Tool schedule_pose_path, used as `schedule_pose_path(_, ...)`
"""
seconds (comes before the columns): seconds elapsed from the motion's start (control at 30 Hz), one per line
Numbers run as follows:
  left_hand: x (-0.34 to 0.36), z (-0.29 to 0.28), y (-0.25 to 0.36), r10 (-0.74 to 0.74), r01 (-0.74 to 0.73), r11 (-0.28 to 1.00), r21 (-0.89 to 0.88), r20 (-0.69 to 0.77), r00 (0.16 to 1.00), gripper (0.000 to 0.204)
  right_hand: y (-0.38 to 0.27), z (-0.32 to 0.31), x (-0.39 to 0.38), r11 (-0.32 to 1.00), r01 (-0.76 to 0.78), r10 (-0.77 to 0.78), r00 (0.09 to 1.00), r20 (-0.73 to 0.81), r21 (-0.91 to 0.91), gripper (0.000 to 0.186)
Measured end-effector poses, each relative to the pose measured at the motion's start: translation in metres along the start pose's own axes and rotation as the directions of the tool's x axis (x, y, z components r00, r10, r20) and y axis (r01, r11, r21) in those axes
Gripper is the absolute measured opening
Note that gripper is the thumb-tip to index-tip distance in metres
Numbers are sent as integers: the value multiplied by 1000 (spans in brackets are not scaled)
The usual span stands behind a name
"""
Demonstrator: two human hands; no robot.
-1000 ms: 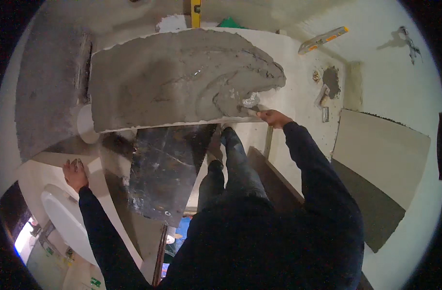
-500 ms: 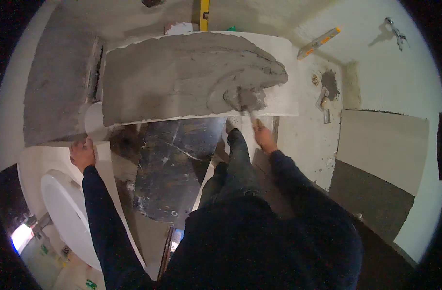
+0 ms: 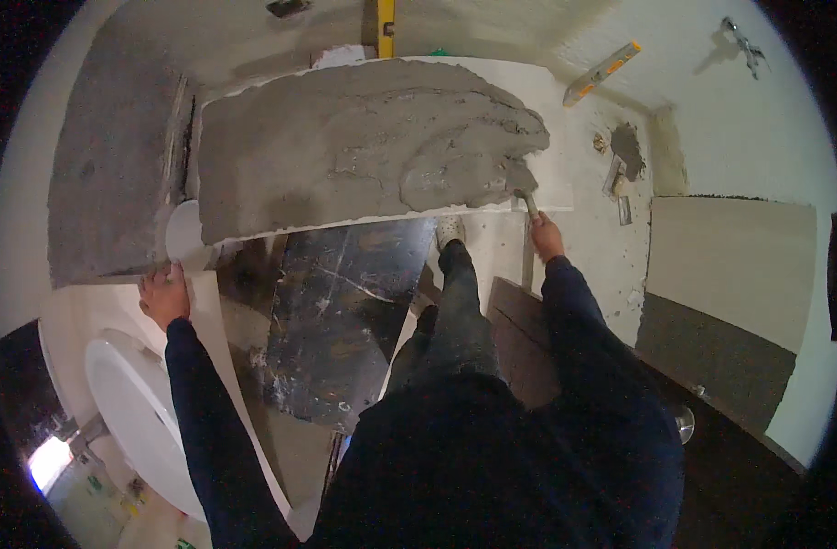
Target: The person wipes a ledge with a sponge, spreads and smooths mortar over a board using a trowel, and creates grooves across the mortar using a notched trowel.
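Wet grey mortar (image 3: 345, 151) covers most of a long white tile (image 3: 554, 188) laid across the view, with bare white at its right end. My right hand (image 3: 548, 238) is closed round the handle of a trowel (image 3: 530, 203). The blade touches the mortar's right edge near the tile's front side; its shape is partly hidden. At the left, my left hand (image 3: 165, 295) rests with fingers apart on the far edge of a white countertop (image 3: 206, 316), holding nothing.
A white basin (image 3: 130, 389) sits in the countertop. A dark scuffed board (image 3: 336, 311) lies nearer than the tile. Two spirit levels, one yellow (image 3: 386, 32) and one grey-orange (image 3: 601, 75), stand behind. Another trowel (image 3: 619, 188) lies right. A tap fitting (image 3: 744, 46) juts from the wall.
My right hand has moved the trowel rightward along the tile's front side, and mortar now reaches further right there. The left hand keeps its place on the countertop.
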State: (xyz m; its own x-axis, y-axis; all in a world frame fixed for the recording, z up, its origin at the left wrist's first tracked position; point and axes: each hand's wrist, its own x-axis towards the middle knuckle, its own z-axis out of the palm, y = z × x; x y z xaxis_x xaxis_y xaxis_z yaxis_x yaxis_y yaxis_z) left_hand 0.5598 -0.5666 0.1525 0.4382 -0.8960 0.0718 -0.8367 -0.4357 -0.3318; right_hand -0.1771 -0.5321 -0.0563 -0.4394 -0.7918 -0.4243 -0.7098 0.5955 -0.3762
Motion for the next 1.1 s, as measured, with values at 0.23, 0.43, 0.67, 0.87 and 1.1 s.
schedule_pose_path(0.23, 4, -17, 22, -81, 82, 996, -39, 34, 996, 49, -99, 139, -46, 724, -81, -22, 990, 140, 684, 34)
schedule_pose_path(0.43, -3, -22, 9, -126, 125, 989, -74, -12, 992, 34, -264, 175, -109, 627, -545, -62, 677, 733, 557, 36)
schedule_pose_path(0.67, -1, -22, 6, -86, 83, 990, -112, -18, 996, 32, -383, 194, -137, 835, 274, -493, 758, 427, 477, 29)
schedule_pose_path(0.87, 0, -22, 7, -85, 82, 989, -122, -17, 996, 34, -342, 166, -38, 811, 585, -559, 770, 309, 8, 28)
schedule_pose_path(1.1, 3, -28, 20, -54, 55, 994, -98, 12, 998, 38, -183, 77, 47, 949, 300, -298, 954, 35, -100, 29)
